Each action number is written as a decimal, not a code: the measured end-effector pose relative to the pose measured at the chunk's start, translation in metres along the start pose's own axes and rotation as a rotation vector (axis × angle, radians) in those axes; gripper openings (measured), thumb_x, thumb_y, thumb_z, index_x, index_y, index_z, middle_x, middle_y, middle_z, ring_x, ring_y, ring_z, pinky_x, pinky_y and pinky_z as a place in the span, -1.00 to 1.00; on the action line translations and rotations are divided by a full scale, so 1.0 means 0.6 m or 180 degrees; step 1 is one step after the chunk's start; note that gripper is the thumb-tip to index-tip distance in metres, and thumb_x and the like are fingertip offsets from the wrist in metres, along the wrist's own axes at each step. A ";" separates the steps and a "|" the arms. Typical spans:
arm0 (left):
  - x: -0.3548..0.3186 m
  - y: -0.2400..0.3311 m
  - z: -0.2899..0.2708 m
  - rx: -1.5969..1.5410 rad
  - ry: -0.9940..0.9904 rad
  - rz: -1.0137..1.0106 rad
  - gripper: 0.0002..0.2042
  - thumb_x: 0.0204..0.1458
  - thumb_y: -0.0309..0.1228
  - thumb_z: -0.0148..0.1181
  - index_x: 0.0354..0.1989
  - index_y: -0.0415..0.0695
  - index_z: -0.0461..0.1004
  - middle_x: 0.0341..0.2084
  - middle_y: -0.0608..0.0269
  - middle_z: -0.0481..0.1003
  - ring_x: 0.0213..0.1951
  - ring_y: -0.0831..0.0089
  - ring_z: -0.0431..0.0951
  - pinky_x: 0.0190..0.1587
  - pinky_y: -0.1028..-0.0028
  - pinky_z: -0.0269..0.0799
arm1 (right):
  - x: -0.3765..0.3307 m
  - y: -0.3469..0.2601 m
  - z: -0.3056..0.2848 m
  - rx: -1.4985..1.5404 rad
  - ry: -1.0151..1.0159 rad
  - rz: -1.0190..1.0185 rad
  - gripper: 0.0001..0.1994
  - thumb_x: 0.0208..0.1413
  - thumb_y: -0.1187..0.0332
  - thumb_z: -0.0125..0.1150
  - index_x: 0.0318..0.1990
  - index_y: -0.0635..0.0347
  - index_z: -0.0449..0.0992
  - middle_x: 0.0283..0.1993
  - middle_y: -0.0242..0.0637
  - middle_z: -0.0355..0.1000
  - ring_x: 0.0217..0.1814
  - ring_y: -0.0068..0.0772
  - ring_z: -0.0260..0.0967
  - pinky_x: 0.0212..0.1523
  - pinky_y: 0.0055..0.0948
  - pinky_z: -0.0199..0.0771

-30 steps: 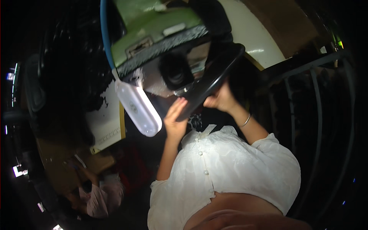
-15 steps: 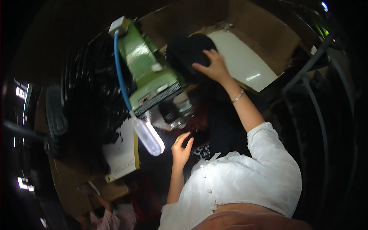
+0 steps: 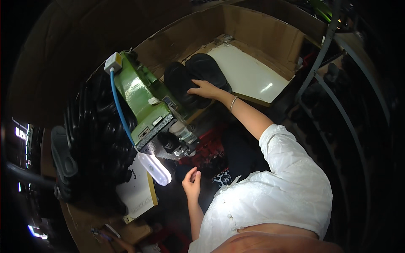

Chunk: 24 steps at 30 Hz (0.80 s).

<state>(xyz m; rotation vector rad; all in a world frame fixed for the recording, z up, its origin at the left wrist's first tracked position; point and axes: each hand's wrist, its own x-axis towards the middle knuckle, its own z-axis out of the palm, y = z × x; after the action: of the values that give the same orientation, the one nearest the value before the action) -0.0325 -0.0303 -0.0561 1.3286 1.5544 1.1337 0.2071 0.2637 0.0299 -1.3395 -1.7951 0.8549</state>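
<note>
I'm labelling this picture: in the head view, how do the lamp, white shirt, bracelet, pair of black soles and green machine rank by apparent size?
1. White shirt
2. Green machine
3. Pair of black soles
4. Lamp
5. Bracelet

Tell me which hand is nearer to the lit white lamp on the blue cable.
Left. The left hand is just to the right of the lamp, not touching it. The right hand is farther off, toward the upper right, at the black soles.
</note>
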 end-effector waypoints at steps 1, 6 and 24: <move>0.010 0.000 -0.009 0.0116 0.0094 0.0131 -0.73 -0.02 -0.49 0.23 -0.13 -0.31 0.47 -0.28 0.19 0.53 -0.25 0.51 0.52 -0.13 0.53 0.42 | -0.006 0.002 0.012 -0.0165 0.0112 -0.0178 -0.17 -0.07 -0.09 0.15 0.19 0.45 0.15 0.26 0.13 0.08 0.34 -0.06 0.01 0.30 -0.33 0.00; 0.105 0.082 -0.105 0.0047 0.1439 0.1225 -0.75 -0.02 -0.50 0.19 -0.14 -0.26 0.44 -0.26 0.09 0.50 -0.18 0.33 0.50 -0.14 0.41 0.38 | -0.117 0.017 0.031 0.0097 0.1022 -0.1136 -0.23 -0.01 0.09 0.24 0.24 0.40 0.06 0.30 0.07 0.01 0.39 -0.10 -0.11 0.33 -0.32 -0.12; 0.257 0.307 -0.535 0.3338 0.4117 0.0118 -0.32 -0.31 -0.15 0.42 -0.02 -0.26 0.32 -0.08 -0.11 0.29 -0.06 0.01 0.37 0.05 0.26 0.31 | -0.310 0.091 0.074 0.0579 -0.0141 -0.0097 -0.62 -0.01 0.47 0.22 0.01 0.30 0.39 0.22 -0.15 0.13 0.11 -0.24 0.26 -0.13 -0.43 0.46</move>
<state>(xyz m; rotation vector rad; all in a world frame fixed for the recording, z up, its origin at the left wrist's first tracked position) -0.3051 0.0883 0.2131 1.1729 3.4060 1.3130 0.2320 0.0927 -0.0690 -1.1824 -1.7217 1.0123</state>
